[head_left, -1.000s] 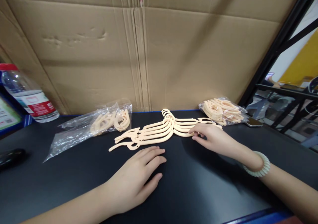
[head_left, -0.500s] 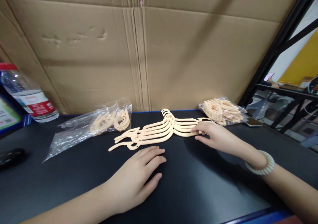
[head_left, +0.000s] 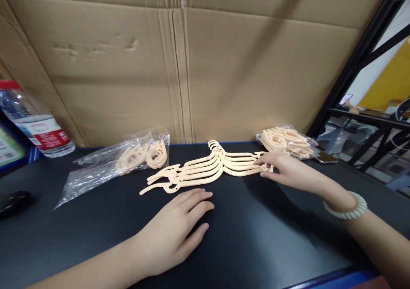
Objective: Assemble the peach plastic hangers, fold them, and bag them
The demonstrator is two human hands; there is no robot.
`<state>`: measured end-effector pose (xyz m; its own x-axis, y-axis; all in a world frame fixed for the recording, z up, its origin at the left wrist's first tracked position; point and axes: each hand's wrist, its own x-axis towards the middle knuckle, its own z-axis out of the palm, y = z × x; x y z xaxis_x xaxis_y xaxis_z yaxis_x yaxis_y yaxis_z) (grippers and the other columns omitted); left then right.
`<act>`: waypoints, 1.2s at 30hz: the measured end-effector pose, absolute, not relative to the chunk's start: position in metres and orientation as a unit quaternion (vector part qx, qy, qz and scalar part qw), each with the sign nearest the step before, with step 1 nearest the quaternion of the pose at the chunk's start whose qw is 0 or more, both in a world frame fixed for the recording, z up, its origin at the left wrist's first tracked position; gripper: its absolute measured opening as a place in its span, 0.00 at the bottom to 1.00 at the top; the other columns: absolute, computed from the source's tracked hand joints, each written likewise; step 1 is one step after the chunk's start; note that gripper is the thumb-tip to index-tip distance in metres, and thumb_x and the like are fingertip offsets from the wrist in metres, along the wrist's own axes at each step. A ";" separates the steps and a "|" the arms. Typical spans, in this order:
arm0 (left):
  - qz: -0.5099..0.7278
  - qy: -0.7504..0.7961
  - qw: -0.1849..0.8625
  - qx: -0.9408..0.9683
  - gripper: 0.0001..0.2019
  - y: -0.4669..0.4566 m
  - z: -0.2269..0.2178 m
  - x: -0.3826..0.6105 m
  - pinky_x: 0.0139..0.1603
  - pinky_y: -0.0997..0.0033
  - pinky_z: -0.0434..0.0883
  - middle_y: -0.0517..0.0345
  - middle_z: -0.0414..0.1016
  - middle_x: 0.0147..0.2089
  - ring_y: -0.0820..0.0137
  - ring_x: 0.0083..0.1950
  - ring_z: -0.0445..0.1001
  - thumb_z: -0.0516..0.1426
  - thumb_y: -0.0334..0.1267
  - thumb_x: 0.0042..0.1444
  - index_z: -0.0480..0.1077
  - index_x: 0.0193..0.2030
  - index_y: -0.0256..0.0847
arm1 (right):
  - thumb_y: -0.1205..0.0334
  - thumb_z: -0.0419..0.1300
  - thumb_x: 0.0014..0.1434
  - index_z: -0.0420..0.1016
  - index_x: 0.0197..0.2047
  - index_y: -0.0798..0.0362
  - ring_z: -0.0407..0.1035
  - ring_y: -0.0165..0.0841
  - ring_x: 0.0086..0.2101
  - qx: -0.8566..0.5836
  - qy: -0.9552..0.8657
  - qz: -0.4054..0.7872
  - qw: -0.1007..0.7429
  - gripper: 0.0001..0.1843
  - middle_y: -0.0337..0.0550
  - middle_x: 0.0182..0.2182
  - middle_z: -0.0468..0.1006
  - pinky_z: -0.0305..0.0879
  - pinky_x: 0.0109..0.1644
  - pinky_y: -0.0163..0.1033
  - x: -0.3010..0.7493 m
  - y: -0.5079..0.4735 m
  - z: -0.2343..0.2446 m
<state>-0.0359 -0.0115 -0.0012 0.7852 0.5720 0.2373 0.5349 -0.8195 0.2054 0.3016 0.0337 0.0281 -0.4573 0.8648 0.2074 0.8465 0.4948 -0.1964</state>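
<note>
Several cream folding hangers (head_left: 205,169) lie fanned out in a row, their hooks bunched at the back and their arms spread left and right. My right hand (head_left: 285,169), with a pale coiled band at the wrist, is over the right ends of the hangers. Its thumb and fingers are apart, with hanger ends showing between them; whether the fingertips press on them I cannot tell. My left hand (head_left: 182,225) rests palm down on the black table in front of the hangers' left arms, fingers stretched out and holding nothing.
A clear bag (head_left: 96,173) with folded hangers lies at left, another full bag (head_left: 288,141) at back right beside a phone (head_left: 326,158). A water bottle (head_left: 41,126) and black mouse (head_left: 14,203) are far left. Cardboard (head_left: 256,66) walls the back.
My right hand has shifted slightly right along the hanger ends, uncovering more of them. The hangers and my left hand look unmoved.
</note>
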 end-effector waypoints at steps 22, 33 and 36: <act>0.153 0.291 0.066 0.942 0.16 -0.012 -0.001 -0.036 0.62 0.53 0.69 0.48 0.69 0.62 0.58 0.64 0.65 0.51 0.33 0.62 0.67 0.57 0.43 | 0.67 0.58 0.61 0.74 0.45 0.53 0.69 0.40 0.45 -0.429 -0.889 0.024 0.160 0.09 0.49 0.43 0.77 0.64 0.51 0.47 0.286 0.040 0.012; 0.210 0.268 0.091 0.936 0.17 -0.015 -0.001 -0.037 0.59 0.57 0.71 0.51 0.72 0.58 0.60 0.59 0.71 0.52 0.30 0.60 0.68 0.55 0.46 | 0.64 0.54 0.65 0.69 0.39 0.53 0.69 0.34 0.36 -0.418 -0.873 0.054 0.246 0.04 0.45 0.37 0.75 0.66 0.41 0.40 0.271 0.031 0.013; 0.210 0.266 0.107 0.935 0.18 -0.016 0.000 -0.038 0.59 0.58 0.71 0.51 0.72 0.59 0.61 0.59 0.70 0.53 0.30 0.59 0.67 0.56 0.46 | 0.62 0.53 0.65 0.68 0.40 0.52 0.70 0.34 0.34 -0.436 -0.852 0.037 0.289 0.04 0.44 0.35 0.76 0.65 0.38 0.39 0.272 0.029 0.018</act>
